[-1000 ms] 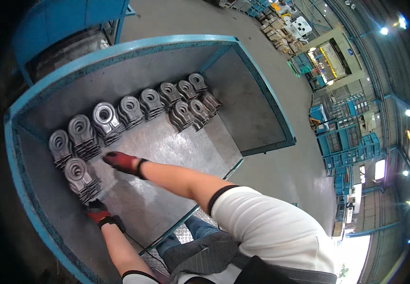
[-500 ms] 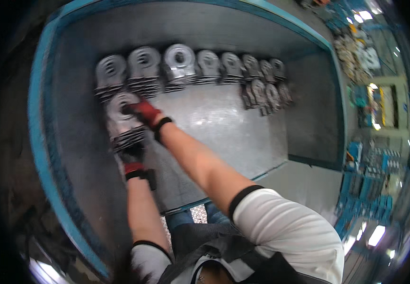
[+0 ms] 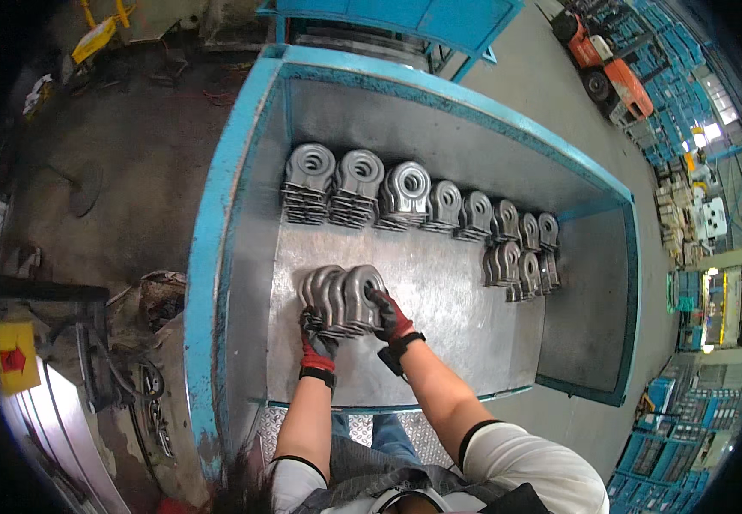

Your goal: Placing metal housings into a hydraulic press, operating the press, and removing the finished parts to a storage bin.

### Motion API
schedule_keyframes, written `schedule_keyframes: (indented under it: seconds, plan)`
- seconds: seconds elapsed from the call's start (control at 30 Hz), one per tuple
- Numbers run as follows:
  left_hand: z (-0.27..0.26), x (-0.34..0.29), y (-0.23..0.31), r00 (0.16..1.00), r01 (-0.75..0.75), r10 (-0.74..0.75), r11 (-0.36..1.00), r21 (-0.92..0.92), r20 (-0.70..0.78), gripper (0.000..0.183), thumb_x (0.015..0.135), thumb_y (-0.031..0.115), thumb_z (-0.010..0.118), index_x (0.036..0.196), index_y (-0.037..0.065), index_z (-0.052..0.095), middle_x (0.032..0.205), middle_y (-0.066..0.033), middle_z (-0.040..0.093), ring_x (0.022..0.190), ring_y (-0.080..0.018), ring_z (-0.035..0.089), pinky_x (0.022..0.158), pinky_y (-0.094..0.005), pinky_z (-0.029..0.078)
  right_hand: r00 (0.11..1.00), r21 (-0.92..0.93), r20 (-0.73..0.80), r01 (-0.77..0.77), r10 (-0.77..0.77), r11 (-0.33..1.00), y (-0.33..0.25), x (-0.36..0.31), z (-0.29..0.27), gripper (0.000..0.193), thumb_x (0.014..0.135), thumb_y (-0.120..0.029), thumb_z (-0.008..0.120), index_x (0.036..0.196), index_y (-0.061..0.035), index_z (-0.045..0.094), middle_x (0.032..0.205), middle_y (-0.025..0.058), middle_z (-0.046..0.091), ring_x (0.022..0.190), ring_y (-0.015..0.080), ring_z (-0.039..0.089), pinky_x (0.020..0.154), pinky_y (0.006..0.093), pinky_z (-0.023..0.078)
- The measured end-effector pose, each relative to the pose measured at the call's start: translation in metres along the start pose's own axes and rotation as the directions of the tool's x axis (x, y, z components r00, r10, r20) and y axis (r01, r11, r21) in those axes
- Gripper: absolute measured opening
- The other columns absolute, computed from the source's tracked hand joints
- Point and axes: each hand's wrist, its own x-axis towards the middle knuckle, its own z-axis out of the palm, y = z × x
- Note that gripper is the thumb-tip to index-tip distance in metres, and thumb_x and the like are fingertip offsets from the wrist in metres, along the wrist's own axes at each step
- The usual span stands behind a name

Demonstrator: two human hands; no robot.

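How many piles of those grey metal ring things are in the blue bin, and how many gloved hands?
Piles along the back wall: 8
Piles in the short second row: 3
Pile at the hands: 1
Gloved hands, left hand and right hand: 2
Blue bin: 1
Total: 15

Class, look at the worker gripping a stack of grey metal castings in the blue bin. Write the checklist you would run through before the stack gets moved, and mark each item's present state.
1. Left hand gloved and on the stack: ok.
2. Right hand gloved and on the stack's right side: ok.
3. Castings in the stack aligned together: ok.
4. Bare floor between the stack and the back row: ok.
5. Fingers clear of the underside: cannot tell, hidden.
6. Bin wall clear of the left elbow: ok.
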Motion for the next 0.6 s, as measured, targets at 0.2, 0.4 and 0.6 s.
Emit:
schedule_keyframes:
  seconds: [0.2, 0.4, 0.6]
  plan:
    - [-0.009, -0.055, -0.013, 0.988, 0.131, -0.132, 0.991, 0.019, 0.076, 0.037, 0.091, 0.034, 0.038, 0.115, 0.009, 0.053, 0.113, -0.0067, 0.057, 0.105, -0.0237, 0.053, 0.093, -0.0409, 0.042, 0.999, 0.156, -0.021, -0.024, 0.028, 0.987, -0.048, -0.113, 0.053, 0.041, 0.084, -0.026, 0.056, 0.120, -0.0085, 0.048, 0.112, 0.0101, 0.057, 0.100, 0.0233, 0.057, 0.088, 0.0392, 0.047]
    - [0.019, -0.159, -0.041, 0.973, -0.048, -0.015, 0.963, 0.266, 0.231, 0.031, 0.094, 0.016, 0.035, 0.120, 0.008, 0.047, 0.119, -0.0033, 0.051, 0.110, -0.0175, 0.048, 0.093, -0.0328, 0.041, 0.998, 0.266, -0.036, 0.057, -0.049, 0.962, -0.088, -0.255, 0.100, 0.041, 0.087, -0.023, 0.052, 0.124, -0.0076, 0.044, 0.117, 0.0099, 0.054, 0.103, 0.0254, 0.055, 0.088, 0.0419, 0.046]
    - [0.084, -0.260, -0.022, 0.974, 0.118, -0.140, 0.984, 0.132, 0.175, 0.031, 0.092, 0.020, 0.041, 0.122, 0.011, 0.047, 0.119, 0.0000, 0.052, 0.110, -0.0137, 0.047, 0.092, -0.0265, 0.038, 0.992, 0.188, 0.095, 0.064, -0.083, 0.980, -0.111, -0.341, 0.133, 0.045, 0.087, -0.030, 0.049, 0.127, -0.0086, 0.042, 0.124, 0.0096, 0.049, 0.112, 0.0273, 0.048, 0.093, 0.0449, 0.041]
